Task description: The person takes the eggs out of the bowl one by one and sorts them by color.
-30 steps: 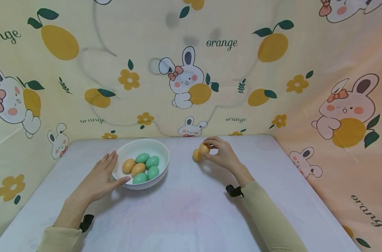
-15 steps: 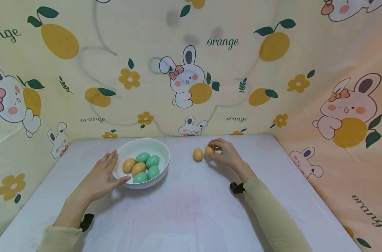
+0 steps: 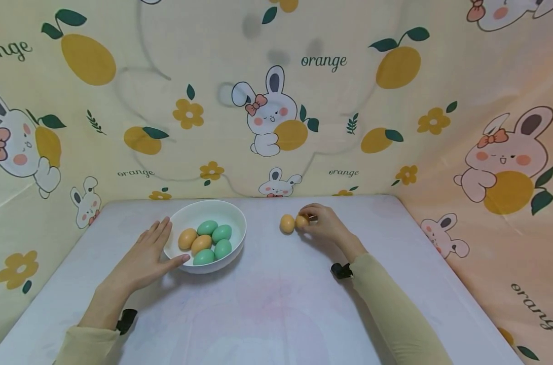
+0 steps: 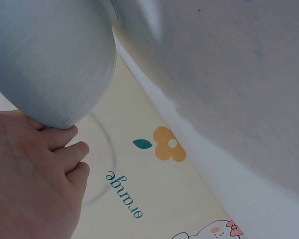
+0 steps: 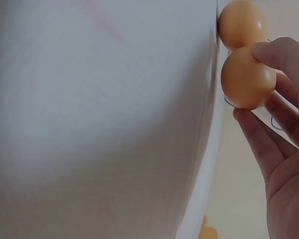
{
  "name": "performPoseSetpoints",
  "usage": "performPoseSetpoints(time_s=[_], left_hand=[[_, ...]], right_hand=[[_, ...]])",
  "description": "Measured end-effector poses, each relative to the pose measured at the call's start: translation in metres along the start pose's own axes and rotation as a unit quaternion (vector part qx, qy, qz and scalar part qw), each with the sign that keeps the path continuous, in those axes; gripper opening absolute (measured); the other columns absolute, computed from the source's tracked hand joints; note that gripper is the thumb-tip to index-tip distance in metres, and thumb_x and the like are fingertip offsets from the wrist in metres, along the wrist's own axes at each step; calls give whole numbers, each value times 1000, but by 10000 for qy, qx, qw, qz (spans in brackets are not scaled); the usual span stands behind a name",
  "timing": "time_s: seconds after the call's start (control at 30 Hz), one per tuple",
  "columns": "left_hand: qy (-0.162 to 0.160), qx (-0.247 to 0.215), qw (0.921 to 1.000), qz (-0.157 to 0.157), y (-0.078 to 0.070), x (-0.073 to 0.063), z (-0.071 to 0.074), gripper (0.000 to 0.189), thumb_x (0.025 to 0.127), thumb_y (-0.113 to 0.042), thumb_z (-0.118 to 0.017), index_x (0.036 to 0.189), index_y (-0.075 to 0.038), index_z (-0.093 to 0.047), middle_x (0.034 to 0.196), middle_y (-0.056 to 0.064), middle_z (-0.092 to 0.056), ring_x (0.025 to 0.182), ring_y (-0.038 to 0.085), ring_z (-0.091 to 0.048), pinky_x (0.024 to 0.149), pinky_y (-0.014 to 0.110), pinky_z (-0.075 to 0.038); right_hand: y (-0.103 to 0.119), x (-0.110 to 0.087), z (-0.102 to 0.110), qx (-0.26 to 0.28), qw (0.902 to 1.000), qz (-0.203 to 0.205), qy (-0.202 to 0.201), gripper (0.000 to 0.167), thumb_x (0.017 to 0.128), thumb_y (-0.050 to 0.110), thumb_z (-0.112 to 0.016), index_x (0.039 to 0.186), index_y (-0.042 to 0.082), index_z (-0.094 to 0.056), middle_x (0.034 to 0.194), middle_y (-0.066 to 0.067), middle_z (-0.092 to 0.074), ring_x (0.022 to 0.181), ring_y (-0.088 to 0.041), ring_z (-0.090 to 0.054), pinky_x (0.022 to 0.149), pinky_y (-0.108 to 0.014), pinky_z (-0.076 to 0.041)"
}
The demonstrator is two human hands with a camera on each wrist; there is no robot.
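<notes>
pinching an orange egg (image 3: 301, 222) between thumb and fingertips, the right hand (image 3: 326, 224) is near the back edge of the white table (image 3: 267, 304). a second orange egg (image 3: 287, 223) sits just beside it, toward the white bowl (image 3: 228, 215). the left hand (image 3: 140, 258) rests fingers extended against that bowl, which holds four green eggs (image 3: 221, 233) and two orange eggs (image 3: 201, 245). its raised rim stands between the hands; patterned cloth (image 3: 322, 101) rises behind, and tabletop stretches widely toward the near side.
</notes>
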State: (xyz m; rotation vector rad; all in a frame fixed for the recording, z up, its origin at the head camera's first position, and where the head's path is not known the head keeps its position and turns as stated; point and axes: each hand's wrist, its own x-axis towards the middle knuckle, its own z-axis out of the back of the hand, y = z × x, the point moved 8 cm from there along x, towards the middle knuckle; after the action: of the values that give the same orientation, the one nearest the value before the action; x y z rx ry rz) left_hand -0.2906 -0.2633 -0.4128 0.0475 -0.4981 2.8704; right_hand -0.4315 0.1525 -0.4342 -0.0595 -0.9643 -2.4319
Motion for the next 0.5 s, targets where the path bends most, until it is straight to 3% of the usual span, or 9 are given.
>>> performPoseSetpoints(time_s=[0.33, 0.5], left_hand=[[-10, 2, 10000, -11, -1, -1, 0, 112, 95, -70, -58, 161, 10, -16, 170, 28, -12, 157, 49, -10, 126, 64, -12], [-23, 32, 10000, -21, 0, 0, 0, 113, 95, -71, -58, 161, 10, -16, 170, 28, -12, 156, 49, -11, 126, 64, -12]], right_hand=[[-7, 0, -5, -113, 9996, -198, 135, 44, 84, 5, -82, 126, 2, -72, 132, -13, -66, 117, -30, -67, 102, -39, -58], [-6, 1, -5, 3, 9999, -94, 107, 43, 84, 3, -83, 125, 1, -72, 130, -15, -67, 117, -31, -67, 100, -39, -59]])
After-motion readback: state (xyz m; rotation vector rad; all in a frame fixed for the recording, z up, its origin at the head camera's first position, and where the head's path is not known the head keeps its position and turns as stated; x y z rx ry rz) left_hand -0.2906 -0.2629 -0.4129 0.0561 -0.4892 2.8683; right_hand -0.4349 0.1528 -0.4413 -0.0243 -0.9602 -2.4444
